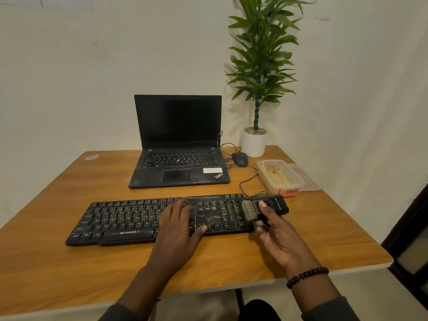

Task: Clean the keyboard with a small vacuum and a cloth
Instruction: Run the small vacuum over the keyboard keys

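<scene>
Left hand (179, 224) rests flat on keyboard (129, 218); right hand (275, 235) apparently grips brush-tipped vacuum (266, 206).

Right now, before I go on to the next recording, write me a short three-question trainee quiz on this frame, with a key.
1. True or false: the left hand lies flat on the keyboard.
2. Which end of the keyboard is the small vacuum at? A) left end B) right end C) middle
3. Fill in: the clear plastic box on the table stands to the ____ of the laptop.

Key: 1 true. 2 B; the right hand grips it, brush head over the number pad. 3 right.
</scene>
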Action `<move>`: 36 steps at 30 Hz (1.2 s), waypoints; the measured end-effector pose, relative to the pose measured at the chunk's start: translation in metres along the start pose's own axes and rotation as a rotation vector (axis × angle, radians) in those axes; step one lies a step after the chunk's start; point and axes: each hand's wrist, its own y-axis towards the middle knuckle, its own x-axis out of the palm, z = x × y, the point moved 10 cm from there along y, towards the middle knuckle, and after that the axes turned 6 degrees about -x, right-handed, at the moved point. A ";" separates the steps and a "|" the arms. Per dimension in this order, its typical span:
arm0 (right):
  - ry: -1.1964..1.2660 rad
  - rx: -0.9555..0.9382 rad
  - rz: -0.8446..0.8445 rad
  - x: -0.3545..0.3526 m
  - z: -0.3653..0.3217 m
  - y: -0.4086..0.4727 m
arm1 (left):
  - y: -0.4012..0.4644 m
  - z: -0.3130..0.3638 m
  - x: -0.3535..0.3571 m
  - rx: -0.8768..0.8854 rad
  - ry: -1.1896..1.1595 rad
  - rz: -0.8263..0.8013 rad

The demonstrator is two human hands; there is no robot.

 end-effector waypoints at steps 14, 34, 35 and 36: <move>-0.388 -0.309 0.116 -0.026 -0.025 0.015 | 0.000 -0.005 0.015 -0.012 0.102 -0.104; -0.986 -0.507 0.013 -0.017 -0.053 0.007 | 0.004 0.001 0.011 -0.001 0.154 -0.041; -0.922 -0.509 0.044 -0.019 -0.054 0.010 | 0.004 0.001 0.011 0.000 0.152 -0.039; -0.899 -0.518 0.065 -0.017 -0.056 0.014 | 0.004 0.001 0.011 0.000 0.151 -0.038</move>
